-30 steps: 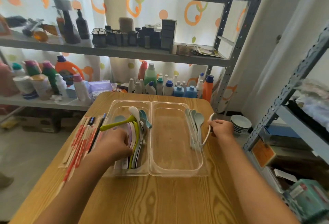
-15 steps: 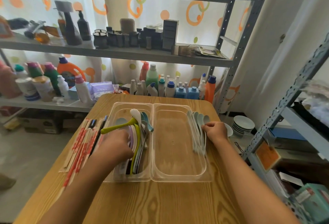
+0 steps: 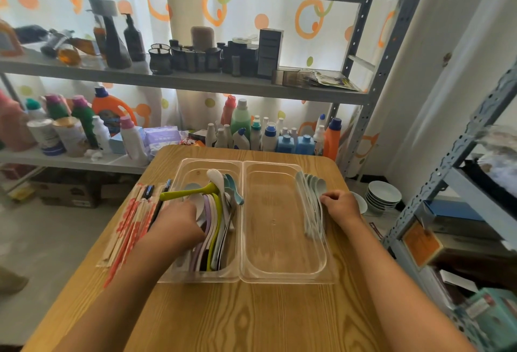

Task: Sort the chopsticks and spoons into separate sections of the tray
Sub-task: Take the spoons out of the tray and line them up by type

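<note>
Two clear tray sections sit side by side on the wooden table (image 3: 237, 318). The left section (image 3: 195, 277) is packed with coloured spoons (image 3: 215, 220), and a lime-green one (image 3: 190, 192) lies across the top. My left hand (image 3: 179, 223) reaches into this pile, its fingers curled among the spoons and partly hidden. The right section (image 3: 279, 253) holds only a row of pale spoons (image 3: 310, 192) along its right wall. My right hand (image 3: 341, 206) pinches the handle of one of them. Wrapped chopsticks (image 3: 131, 223) lie on the table left of the trays.
A stack of white bowls (image 3: 383, 195) stands on the floor off the table's right edge. Metal shelves with bottles (image 3: 240, 122) rise behind the table, and another rack (image 3: 447, 183) stands at the right. Bare table surface lies in front of the trays.
My right hand carried a white spoon from the table's right edge to the row in the right section. My left hand stayed in the spoon pile.
</note>
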The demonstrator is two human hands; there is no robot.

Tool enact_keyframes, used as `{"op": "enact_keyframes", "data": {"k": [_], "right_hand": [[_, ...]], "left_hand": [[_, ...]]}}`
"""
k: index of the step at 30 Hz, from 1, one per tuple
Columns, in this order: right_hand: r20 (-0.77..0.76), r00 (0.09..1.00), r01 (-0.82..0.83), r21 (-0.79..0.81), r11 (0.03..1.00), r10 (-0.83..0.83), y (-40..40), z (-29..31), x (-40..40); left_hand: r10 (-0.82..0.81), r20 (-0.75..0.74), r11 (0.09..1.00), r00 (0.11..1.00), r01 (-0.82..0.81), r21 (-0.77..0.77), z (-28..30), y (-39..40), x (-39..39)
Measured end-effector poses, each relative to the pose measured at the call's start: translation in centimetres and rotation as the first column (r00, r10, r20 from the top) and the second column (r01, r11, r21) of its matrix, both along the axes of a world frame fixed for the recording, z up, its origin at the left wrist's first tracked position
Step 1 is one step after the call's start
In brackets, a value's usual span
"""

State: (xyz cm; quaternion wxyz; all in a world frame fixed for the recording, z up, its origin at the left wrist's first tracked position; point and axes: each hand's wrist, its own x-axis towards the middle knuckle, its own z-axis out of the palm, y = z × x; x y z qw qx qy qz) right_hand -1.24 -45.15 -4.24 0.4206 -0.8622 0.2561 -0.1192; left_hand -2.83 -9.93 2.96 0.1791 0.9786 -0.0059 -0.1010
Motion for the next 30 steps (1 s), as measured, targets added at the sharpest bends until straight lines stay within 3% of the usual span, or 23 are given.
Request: {"op": "enact_keyframes", "data": {"k": [7, 10, 15, 19, 25, 30], "right_hand": [[-0.119, 0.992, 0.045, -0.028, 0.999, -0.048, 0.4, 1.9, 0.1], [-0.139, 0.988, 0.069, -0.032, 0.997, -0.072, 1.9, 3.9, 0.6], [0.035, 0.999, 0.028, -0.121, 0.992, -0.024, 5.9, 7.3, 0.3], [0.173, 0.974, -0.126, -0.121, 0.985, 0.146, 10.6, 9.2, -0.5], [0.267, 0.859, -0.457, 0.016, 0.889, 0.436, 17.8, 11.2, -2.7], [0.369, 0.861, -0.455, 0.249, 0.855, 0.351, 20.3, 11.3, -3.1]], "left_hand": [[0.035, -0.131, 0.998, 0.991, -0.041, -0.047, 1.1, 2.0, 0.0], [0.045, -0.119, 0.996, 0.992, -0.053, -0.064, 2.3, 2.6, -0.1], [0.061, -0.037, 0.990, 0.997, -0.065, -0.122, 3.8, 3.3, -1.2], [0.099, 0.079, 0.982, 0.992, -0.085, -0.167, 5.7, 3.6, -2.4], [0.035, 0.194, 0.949, 0.980, 0.028, -0.313, 6.7, 2.1, -4.3], [-0.015, 0.353, 0.933, 0.935, 0.140, -0.332, 5.1, -0.2, -5.3]]}}
